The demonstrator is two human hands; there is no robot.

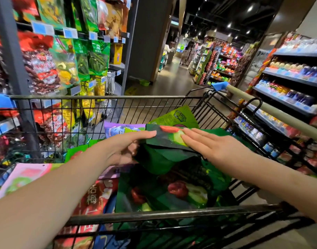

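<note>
**Setting.** Supermarket aisle with a brown polished floor [172,81] and dark ceiling with spot lamps. To the left, a rack of hanging snack bags [64,56] in green, yellow and red with blue price tags. To the right, long shelves [294,76] of bottles and tins. A grey pillar [146,38] stands ahead (more shelving and two distant shoppers beyond it).

**Carrier.** Black wire shopping cart [103,97], seen from above, with its beige handle bar [272,110] and blue end cap at the right.

**Contents.** Purple packet [116,129] and light green packet [175,116] at the far end. Pink packet [24,175] and red packet [94,200] at the left. A large green bag [172,191] printed with red and green fruit sits in the middle.

**Hard to make out.** Print on most packets is blurred. The cart's near corners and both forearms are cut off by the frame. The bed of the cart is hidden under the goods.

**Item in hand.** Dark green packet [164,139], held level over the pile, above the large green bag.

**Left hand** [125,146]. Grips the packet's left edge, thumb laid along the top, fingers [132,147] curled beneath it.

**Right hand** [213,144]. Rests flat on the packet's right half, fingers straight and together, pressing down and grasping nothing.
</note>
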